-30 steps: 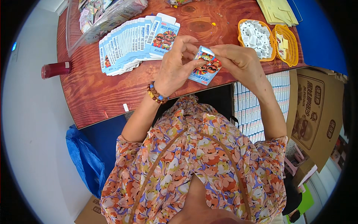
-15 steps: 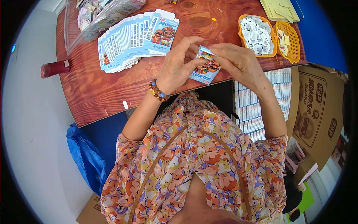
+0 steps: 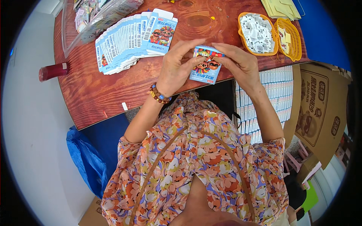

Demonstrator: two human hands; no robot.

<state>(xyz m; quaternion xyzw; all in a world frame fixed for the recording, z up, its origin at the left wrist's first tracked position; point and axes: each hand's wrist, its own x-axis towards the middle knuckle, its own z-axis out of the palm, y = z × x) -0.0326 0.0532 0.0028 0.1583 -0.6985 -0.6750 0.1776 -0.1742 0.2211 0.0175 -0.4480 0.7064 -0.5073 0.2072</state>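
Between my two hands is a small light-blue cardboard box with cartoon figures on its face, held just over the table's near edge. My left hand, with beaded bracelets at the wrist, grips the box's left side, thumb on its front. On the opposite side my right hand pinches the upper right part, thumb also on the front. The box's far end looks closed, its flap no longer standing up. A fanned row of flat blue boxes lies on the table to the left of my hands, the rightmost one showing its picture side.
An orange basket of small white packets and a yellow basket with papers stand at the right. A clear bin of packets is at the far left, a dark red cylinder near the left edge. Packed boxes sit below right.
The flap at the box's far end has gone from raised to folded down. The box has turned slightly more upright, and my right fingers have shifted along its far edge.
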